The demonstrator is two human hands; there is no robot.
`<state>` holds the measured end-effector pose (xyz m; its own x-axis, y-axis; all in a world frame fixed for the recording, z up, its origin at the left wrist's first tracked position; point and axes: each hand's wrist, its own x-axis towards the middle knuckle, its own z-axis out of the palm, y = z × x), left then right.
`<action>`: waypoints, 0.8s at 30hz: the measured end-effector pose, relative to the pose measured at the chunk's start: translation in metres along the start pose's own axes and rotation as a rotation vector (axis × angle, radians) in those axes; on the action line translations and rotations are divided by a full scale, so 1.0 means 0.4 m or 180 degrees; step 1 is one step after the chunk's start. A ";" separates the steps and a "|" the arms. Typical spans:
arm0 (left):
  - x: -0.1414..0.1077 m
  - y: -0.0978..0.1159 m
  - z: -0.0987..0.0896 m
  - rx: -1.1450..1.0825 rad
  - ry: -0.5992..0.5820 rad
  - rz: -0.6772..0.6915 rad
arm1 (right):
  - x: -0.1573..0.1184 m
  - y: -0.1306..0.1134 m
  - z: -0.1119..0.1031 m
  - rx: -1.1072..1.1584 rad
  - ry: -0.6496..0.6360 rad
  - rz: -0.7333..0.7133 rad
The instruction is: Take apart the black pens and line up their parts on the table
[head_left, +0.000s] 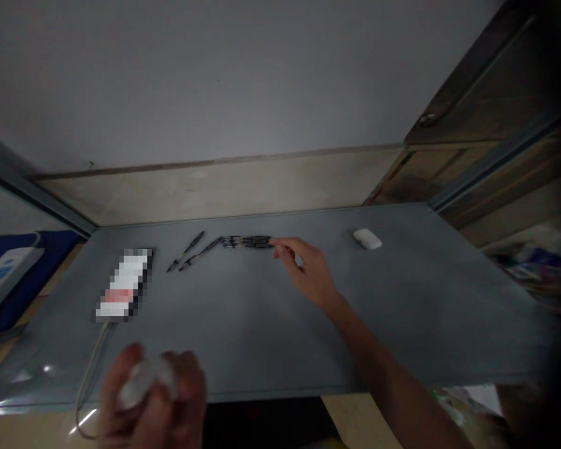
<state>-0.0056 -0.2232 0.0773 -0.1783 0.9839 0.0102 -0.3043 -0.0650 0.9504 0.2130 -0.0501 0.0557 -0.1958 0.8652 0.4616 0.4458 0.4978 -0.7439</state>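
On the grey table, a row of dark pens lies side by side near the middle. My right hand reaches to the right end of this row, thumb and index finger pinched at the pen ends; whether a pen is gripped is too small to tell. Two more pens lie slanted to the left of the row. Low in the view, over the table's front edge, my left hand is blurred, its fingers wrapped round a whitish, translucent object.
A phone with a cable lies on the left of the grey table. At the back right sits a white case. Metal posts rise at both back corners, before a wall. A blue surface stands beyond the left edge.
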 end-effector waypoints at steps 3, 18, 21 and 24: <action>0.015 -0.036 0.028 -0.0881 -0.0340 -0.0441 | -0.048 -0.104 -0.003 0.1030 -0.0606 0.0009; 0.006 -0.056 0.080 -0.0931 -0.0844 -0.0818 | -0.178 -0.237 -0.013 0.2048 -0.0623 0.0025; 0.006 -0.034 0.079 -0.0532 -0.0694 -0.0704 | -0.185 -0.246 -0.015 0.1914 -0.0419 -0.0045; 0.009 -0.010 0.084 -0.0109 -0.0522 -0.0538 | -0.200 -0.268 -0.028 0.1744 -0.0023 -0.0102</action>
<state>0.0267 -0.2138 0.0839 0.0316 0.9950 -0.0952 -0.3489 0.1002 0.9318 0.1907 -0.1733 0.1042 -0.2087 0.8486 0.4862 -0.0801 0.4806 -0.8733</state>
